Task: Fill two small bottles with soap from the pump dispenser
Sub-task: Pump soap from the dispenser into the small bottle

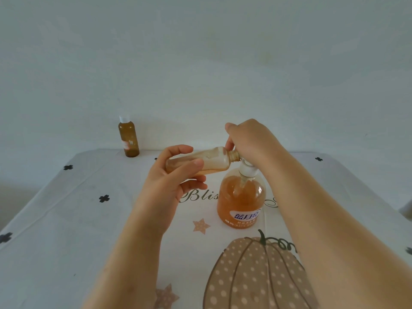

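My left hand (176, 175) grips a small clear bottle (214, 160), held sideways with its open threaded neck pointing right at the pump nozzle. A little orange soap coats its inside. The pump dispenser (242, 197), a clear round bottle of orange soap with a white pump head, stands mid-table. My right hand (249, 139) rests on top of the pump head, fingers curled down over it and touching the small bottle's neck. A second small bottle (128, 138), brown, full and capped white, stands upright at the table's far left edge.
The table (66, 230) wears a white cloth printed with black clovers, stars and a large dotted pumpkin. A pale wall rises right behind the far edge. A white object (406, 210) peeks in at the right border.
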The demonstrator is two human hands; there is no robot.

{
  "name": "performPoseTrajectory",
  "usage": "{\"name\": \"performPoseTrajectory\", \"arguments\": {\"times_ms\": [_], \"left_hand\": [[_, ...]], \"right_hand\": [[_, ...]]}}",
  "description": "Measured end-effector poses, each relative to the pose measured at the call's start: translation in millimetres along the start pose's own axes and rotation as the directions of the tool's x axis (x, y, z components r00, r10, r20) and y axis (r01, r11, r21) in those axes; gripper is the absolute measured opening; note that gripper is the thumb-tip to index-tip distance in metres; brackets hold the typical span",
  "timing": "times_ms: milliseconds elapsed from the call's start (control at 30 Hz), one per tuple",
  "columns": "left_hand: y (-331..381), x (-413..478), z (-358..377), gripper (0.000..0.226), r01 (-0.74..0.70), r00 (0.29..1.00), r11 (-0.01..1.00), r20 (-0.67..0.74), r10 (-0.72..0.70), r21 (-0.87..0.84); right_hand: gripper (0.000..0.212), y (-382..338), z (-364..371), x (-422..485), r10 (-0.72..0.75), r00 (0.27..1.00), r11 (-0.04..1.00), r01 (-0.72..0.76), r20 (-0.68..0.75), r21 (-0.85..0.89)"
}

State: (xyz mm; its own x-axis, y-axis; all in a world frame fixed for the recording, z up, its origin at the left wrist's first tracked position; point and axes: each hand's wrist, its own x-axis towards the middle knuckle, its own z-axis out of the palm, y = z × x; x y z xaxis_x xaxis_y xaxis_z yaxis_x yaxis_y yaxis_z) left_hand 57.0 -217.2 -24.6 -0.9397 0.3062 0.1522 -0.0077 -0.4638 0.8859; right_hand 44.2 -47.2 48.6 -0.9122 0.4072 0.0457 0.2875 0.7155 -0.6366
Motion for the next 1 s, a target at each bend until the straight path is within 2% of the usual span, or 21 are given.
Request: {"name": "performPoseTrajectory", "arguments": {"times_ms": [200,400,1000], "left_hand": [[-0.5,0.0,1.9,0.045,0.016,1.0,1.0,-0.004,-0.016,-0.013],[1.8,-2.9,4.9,0.041,-0.047,0.999,0.999,-0.006,0.047,0.009],[-0.8,0.7,0.8,0.041,-0.011,1.0,1.0,-0.004,0.011,0.019]], "right_hand": [[0.045,-2.4,-2.0,-1.4,0.018,1.0,1.0,-0.018,-0.007,-0.025],[0.039,-15.7,-13.4,-3.4,0.042,0.997,0.998,-0.038,0.07,-0.055],[0.045,1.9,-1.0,2.2,0.005,1.0,1.0,-0.005,0.009,0.008]]}}
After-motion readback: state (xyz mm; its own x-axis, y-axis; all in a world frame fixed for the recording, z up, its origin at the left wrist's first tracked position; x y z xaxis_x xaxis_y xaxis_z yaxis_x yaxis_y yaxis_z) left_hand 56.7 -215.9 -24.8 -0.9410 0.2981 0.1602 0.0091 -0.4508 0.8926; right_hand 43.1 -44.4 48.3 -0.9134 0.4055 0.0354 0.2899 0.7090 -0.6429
